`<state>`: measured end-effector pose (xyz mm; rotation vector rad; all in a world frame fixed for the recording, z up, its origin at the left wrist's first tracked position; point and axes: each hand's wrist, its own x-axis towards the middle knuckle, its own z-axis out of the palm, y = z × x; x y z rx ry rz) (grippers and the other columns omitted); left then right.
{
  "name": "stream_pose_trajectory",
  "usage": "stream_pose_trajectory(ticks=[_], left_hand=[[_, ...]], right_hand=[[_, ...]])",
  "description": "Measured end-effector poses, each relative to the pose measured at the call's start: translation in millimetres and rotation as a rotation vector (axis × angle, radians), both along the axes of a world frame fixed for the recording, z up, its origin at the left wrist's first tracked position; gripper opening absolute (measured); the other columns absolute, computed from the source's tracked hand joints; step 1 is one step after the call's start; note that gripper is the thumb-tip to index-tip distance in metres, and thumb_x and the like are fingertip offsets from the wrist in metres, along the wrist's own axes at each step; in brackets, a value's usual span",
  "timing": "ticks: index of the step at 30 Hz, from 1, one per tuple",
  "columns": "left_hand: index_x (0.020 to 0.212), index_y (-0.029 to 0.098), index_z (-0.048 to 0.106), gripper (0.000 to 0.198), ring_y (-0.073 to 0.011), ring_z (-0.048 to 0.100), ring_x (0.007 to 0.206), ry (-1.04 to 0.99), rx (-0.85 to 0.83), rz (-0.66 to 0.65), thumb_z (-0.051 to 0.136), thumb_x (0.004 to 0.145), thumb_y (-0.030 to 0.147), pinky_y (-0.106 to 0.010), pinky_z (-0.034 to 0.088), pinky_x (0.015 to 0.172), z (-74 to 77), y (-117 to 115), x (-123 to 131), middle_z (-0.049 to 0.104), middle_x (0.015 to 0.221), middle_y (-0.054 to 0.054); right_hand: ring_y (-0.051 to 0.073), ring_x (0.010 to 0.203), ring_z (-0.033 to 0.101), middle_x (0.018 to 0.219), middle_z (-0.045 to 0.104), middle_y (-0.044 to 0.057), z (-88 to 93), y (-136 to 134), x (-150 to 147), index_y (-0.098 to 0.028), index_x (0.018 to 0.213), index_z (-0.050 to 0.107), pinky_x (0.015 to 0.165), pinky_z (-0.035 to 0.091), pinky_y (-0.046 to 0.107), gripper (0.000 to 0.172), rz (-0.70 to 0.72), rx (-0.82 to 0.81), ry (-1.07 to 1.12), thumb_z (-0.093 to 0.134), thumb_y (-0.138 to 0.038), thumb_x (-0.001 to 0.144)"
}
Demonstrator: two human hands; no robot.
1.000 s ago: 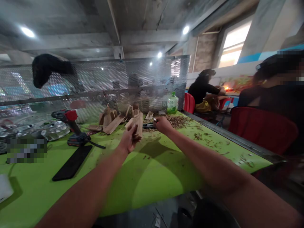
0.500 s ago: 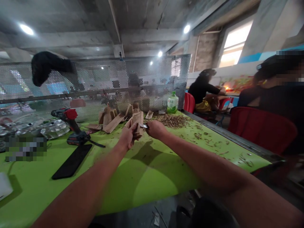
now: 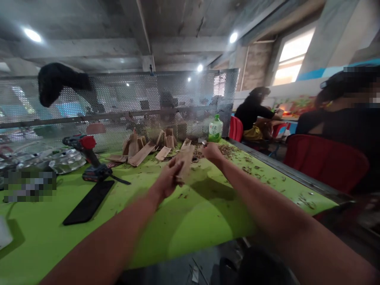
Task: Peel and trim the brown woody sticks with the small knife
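Observation:
My left hand [image 3: 168, 177] is closed around the near end of a flat light-brown piece [image 3: 186, 160], which looks like wood and tilts up and away from me. My right hand [image 3: 211, 151] is closed, apart from the piece on its far right side. A small shiny metal tool [image 3: 204, 144], perhaps a blade, pokes out at its fingers; most of it is hidden in the fist. Under and behind this hand lies a heap of thin brown curled shavings [image 3: 227, 150].
More light-brown pieces [image 3: 141, 153] lie and lean by the perforated metal screen [image 3: 118, 95]. A green-capped bottle [image 3: 215, 130] stands near the heap. At left are a cordless drill [image 3: 89, 156] and a black phone-like slab [image 3: 89, 202]. People sit on red chairs [image 3: 325, 162] to the right.
My right hand has moved right and away, off the piece, with the metal tool. My left hand has shifted slightly right and nearer, and the piece now leans to the right.

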<state>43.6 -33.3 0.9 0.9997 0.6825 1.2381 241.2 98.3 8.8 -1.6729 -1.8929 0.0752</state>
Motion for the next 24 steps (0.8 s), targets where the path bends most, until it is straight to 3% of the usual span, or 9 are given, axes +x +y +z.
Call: stream_pose_trajectory(ticks=[2, 5, 9, 15, 24], left_hand=[[0.113, 0.021, 0.061, 0.037, -0.0077, 0.054, 0.043, -0.038, -0.084, 0.106, 0.075, 0.080, 0.031, -0.015, 0.038, 0.032, 0.7, 16.0, -15.3, 0.062, 0.069, 0.003], [0.105, 0.021, 0.059, 0.030, -0.0066, 0.049, 0.037, -0.039, -0.109, 0.150, 0.073, 0.082, 0.033, -0.015, 0.037, 0.031, 3.3, 26.6, -25.1, 0.055, 0.059, 0.007], [0.104, 0.022, 0.060, 0.030, -0.0062, 0.049, 0.036, -0.028, -0.065, 0.192, 0.074, 0.081, 0.034, -0.015, 0.038, 0.031, 5.4, 26.9, -25.0, 0.054, 0.058, 0.008], [0.114, 0.024, 0.062, 0.046, -0.0054, 0.048, 0.039, 0.011, 0.067, 0.158, 0.080, 0.074, 0.036, -0.015, 0.037, 0.030, -0.2, 31.0, -26.4, 0.056, 0.064, 0.008], [0.116, 0.022, 0.063, 0.045, -0.0059, 0.051, 0.040, 0.091, 0.074, 0.125, 0.077, 0.076, 0.036, -0.015, 0.034, 0.031, 2.6, 27.5, -14.7, 0.061, 0.068, 0.004]], right_hand=[[0.018, 0.064, 0.057, 0.078, 0.071, 0.012, -4.3, -3.5, -15.1, -0.012, 0.089, 0.074, 0.060, 0.036, 0.026, 0.025, 0.022, 0.014, -0.025, 0.051, -0.021, 0.083], [0.015, 0.063, 0.055, 0.076, 0.070, 0.009, -5.9, -16.1, -33.7, -0.014, 0.085, 0.073, 0.059, 0.032, 0.025, 0.023, 0.125, 0.070, -0.089, 0.051, -0.020, 0.083], [0.015, 0.064, 0.056, 0.079, 0.070, 0.008, -1.0, -37.4, -45.3, -0.015, 0.091, 0.072, 0.057, 0.030, 0.024, 0.026, 0.221, 0.106, -0.149, 0.049, -0.027, 0.089], [0.020, 0.076, 0.064, 0.086, 0.073, 0.012, 8.0, -57.8, -58.8, -0.017, 0.095, 0.073, 0.063, 0.036, 0.024, 0.026, 0.206, 0.080, -0.284, 0.052, -0.030, 0.088], [0.019, 0.082, 0.067, 0.095, 0.075, 0.013, 13.6, -45.6, -44.9, -0.017, 0.097, 0.075, 0.068, 0.041, 0.024, 0.029, 0.157, 0.065, -0.271, 0.049, -0.023, 0.088]])
